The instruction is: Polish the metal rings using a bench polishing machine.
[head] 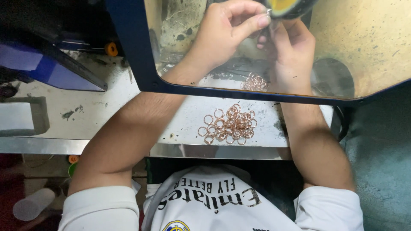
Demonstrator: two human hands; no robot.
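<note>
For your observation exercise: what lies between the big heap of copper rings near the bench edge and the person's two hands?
In the head view, the dark blue frame edge of a clear shield crosses between the big heap and the left hand and right hand, and a smaller ring pile lies behind it.

Both hands (257,38) pinching small ring (268,13), copper rings (229,125) heaped below

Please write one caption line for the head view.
Both hands work behind a tinted shield; copper rings lie nearby.

Glossy copper-coloured metal rings (228,125) on scuffed steel bench (107,111)
</note>
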